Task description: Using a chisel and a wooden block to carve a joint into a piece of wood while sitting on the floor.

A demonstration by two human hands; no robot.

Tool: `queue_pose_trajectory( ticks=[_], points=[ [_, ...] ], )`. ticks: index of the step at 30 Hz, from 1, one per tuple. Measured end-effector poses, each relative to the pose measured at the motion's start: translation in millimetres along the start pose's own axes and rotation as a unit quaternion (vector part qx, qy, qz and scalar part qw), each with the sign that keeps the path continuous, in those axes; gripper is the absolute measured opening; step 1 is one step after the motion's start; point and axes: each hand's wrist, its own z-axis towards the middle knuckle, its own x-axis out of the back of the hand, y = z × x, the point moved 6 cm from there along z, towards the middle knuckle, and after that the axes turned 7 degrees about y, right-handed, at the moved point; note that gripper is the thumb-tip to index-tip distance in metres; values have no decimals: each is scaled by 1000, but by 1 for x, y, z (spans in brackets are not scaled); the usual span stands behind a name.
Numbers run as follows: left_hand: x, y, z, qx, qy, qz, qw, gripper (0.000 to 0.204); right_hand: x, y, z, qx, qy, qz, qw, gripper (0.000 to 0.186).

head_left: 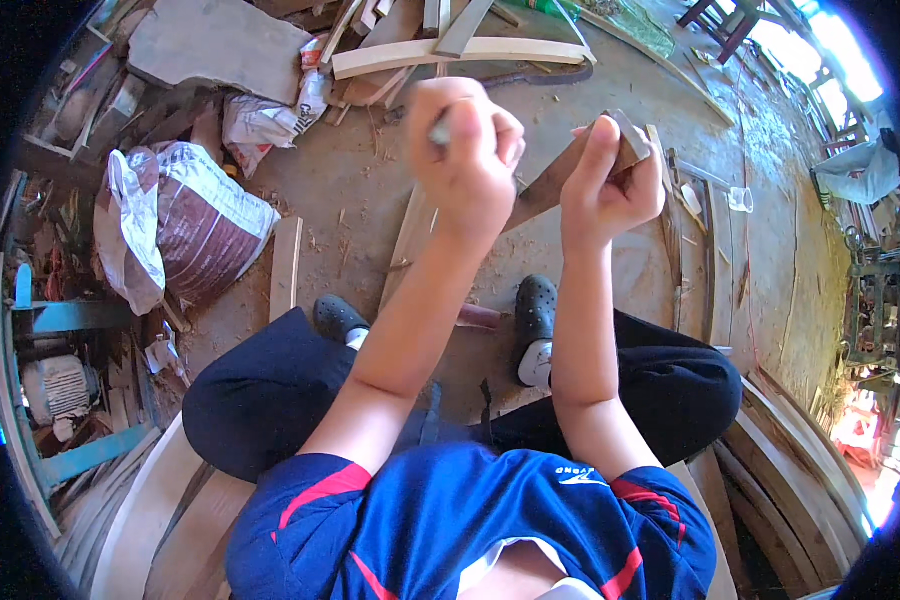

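My left hand [463, 160] is raised in the upper middle, closed in a fist around a small greyish object [440, 133], mostly hidden and too blurred to name. Beside it, my right hand [613, 190] grips a brown wooden piece [545, 188], which slants down leftward from my fingers and passes behind my left hand and wrist. A pale plank [408, 240] lies on the floor below, between my feet.
Loose boards and a curved strip [370, 62] lie ahead. Sacks [210, 230], a board [285, 260] and a blue metal frame with a motor [60, 395] are at left. More timber [790, 470] lies at right. Dark clogs [535, 310] are on my feet.
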Motion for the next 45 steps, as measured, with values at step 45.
queue_pose_trajectory(
  ticks=[45],
  points=[
    [-2, -8, 11, -19, -273, 417, 866, 28, -34, 18, -14, -236, -325, 203, 893, 57]
  ],
)
